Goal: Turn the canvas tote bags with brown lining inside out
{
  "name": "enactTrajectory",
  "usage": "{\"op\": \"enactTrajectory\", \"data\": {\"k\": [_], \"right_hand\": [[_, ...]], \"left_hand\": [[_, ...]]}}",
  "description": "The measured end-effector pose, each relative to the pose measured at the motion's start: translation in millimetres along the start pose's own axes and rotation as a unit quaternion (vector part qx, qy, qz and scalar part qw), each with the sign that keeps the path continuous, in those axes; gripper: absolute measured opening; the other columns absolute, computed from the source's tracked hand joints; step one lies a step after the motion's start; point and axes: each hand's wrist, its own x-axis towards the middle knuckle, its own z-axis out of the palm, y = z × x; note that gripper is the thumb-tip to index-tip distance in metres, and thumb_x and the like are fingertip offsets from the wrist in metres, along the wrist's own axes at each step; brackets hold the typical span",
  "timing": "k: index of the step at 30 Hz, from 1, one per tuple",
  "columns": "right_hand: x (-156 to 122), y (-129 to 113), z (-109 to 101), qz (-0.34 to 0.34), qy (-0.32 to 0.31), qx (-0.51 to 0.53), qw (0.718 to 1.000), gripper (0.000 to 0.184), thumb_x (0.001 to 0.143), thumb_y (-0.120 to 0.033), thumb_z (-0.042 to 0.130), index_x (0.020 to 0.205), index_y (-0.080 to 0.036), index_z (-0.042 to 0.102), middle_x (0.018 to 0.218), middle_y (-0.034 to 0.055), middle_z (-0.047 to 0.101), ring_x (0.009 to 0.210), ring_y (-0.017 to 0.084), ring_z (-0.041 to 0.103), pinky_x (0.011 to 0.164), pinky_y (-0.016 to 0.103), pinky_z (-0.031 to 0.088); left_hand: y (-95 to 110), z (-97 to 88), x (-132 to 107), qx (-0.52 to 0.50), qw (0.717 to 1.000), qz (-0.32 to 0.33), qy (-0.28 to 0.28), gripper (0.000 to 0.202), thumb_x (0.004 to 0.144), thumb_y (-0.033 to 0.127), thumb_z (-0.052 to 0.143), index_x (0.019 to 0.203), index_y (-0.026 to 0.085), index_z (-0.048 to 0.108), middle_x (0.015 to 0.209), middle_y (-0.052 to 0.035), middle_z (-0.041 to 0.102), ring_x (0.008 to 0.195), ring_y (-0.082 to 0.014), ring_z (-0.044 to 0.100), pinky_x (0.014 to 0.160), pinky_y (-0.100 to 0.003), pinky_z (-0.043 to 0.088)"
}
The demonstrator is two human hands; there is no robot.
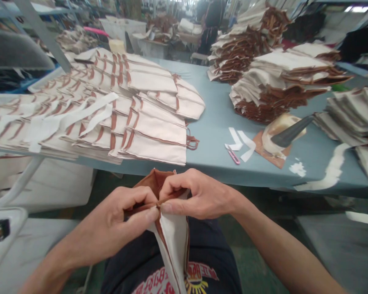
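Left hand (pixel 127 218) and right hand (pixel 199 196), fingers closed, both pinching the pouch (pixel 176 237) at its edge: cream sides, brown interior, brown seams!

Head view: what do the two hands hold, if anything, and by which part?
The left hand and right hand both pinch one cream and brown bag-like piece by its upper edge.

lane over blue table (pixel 209 136) between pale pieces (pixel 161 143) and brown-edged pile (pixel 271 96); pink cutter (pixel 232 155), dark cone (pixel 290 133) obstruct right front
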Motion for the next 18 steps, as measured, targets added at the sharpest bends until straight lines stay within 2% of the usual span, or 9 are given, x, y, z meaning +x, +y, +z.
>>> {"op": "enactTrajectory", "data": {"k": [3,6,11,15,18], "right_hand": [[-5,0,3,-0.025,0.025,-0.04,0.999,0.014,0.103,-0.032,0.073,0.098,-0.019,0.069,0.089,-0.0012,0.072,0.077,0.012,0.061,0.072,0.023,0.045],[-8,1,8,-0.051,0.059,-0.146,0.986,0.005,0.106,-0.024,0.068,0.103,-0.02,0.068,0.093,0.001,0.075,0.079,0.014,0.064,0.074,0.025,0.044],[-4,14,15,-0.074,0.099,-0.308,0.943,0.022,0.117,-0.029,0.056,0.103,-0.021,0.07,0.092,0.0057,0.079,0.083,0.019,0.071,0.075,0.028,0.046],[-1,24,18,-0.103,0.125,-0.302,0.939,0.029,0.12,-0.032,0.049,0.102,-0.021,0.07,0.094,0.0073,0.08,0.085,0.019,0.072,0.076,0.03,0.048],[0,29,22,-0.094,0.131,-0.283,0.945,0.031,0.119,-0.029,0.048,0.094,-0.022,0.066,0.088,0.0058,0.076,0.08,0.019,0.067,0.075,0.031,0.049]], "left_hand": [[-3,2.7,-3,0.011,1.0,-0.009,0.021,0.029,0.097,0.034,0.061,0.072,0.021,0.067,0.063,0.0057,0.059,0.055,-0.0124,0.053,0.049,-0.02,0.04],[-9,4.9,-5,0.041,0.998,0.019,0.053,0.028,0.101,0.032,0.059,0.078,0.022,0.072,0.064,0.0057,0.063,0.055,-0.0122,0.055,0.051,-0.021,0.04],[-19,4.1,-3,0.122,0.988,0.067,0.071,0.033,0.11,0.033,0.056,0.084,0.021,0.074,0.072,0.0024,0.072,0.062,-0.014,0.063,0.061,-0.024,0.044],[-19,3.9,-1,0.075,0.992,0.056,0.079,0.039,0.111,0.035,0.055,0.077,0.022,0.07,0.068,0.0039,0.069,0.06,-0.0136,0.063,0.059,-0.022,0.046],[-13,5.2,1,0.02,0.998,0.017,0.052,0.035,0.107,0.035,0.057,0.079,0.022,0.074,0.07,0.0041,0.074,0.062,-0.0142,0.068,0.059,-0.019,0.049]]}}
